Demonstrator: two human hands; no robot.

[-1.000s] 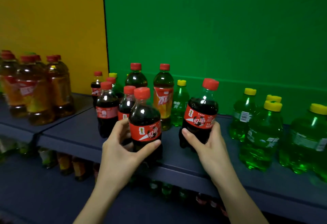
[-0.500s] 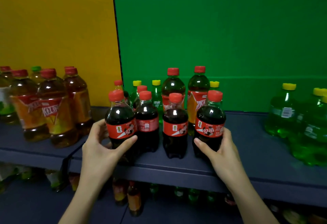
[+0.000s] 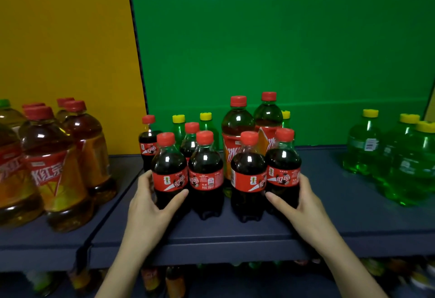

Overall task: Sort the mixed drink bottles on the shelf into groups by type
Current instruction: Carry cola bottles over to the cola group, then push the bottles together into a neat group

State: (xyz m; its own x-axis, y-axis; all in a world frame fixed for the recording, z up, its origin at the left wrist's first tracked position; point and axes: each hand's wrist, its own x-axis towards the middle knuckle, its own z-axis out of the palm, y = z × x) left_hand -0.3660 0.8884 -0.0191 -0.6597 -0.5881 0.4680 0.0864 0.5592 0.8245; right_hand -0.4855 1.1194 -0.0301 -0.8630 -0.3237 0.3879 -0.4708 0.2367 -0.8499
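Several dark cola bottles with red caps stand in a front row on the dark blue shelf (image 3: 235, 239). My left hand (image 3: 150, 206) grips the leftmost cola bottle (image 3: 169, 168). My right hand (image 3: 299, 206) grips the rightmost cola bottle (image 3: 283, 163). Between them stand two more cola bottles (image 3: 206, 170), (image 3: 248, 175), touching their neighbours. Behind the row are two iced tea bottles (image 3: 237, 133) with orange labels, small green soda bottles with yellow caps (image 3: 206, 123), and more cola bottles (image 3: 147, 140).
Large iced tea bottles (image 3: 54, 168) crowd the left shelf section. A group of green soda bottles (image 3: 400, 156) stands at the right. Bare shelf lies between the cola row and that group. A lower shelf (image 3: 164, 281) holds more bottles. Yellow and green panels back the shelf.
Both hands have brought their cola bottles together with the two in the middle, so the row is tighter. The view has shifted left and nearer.
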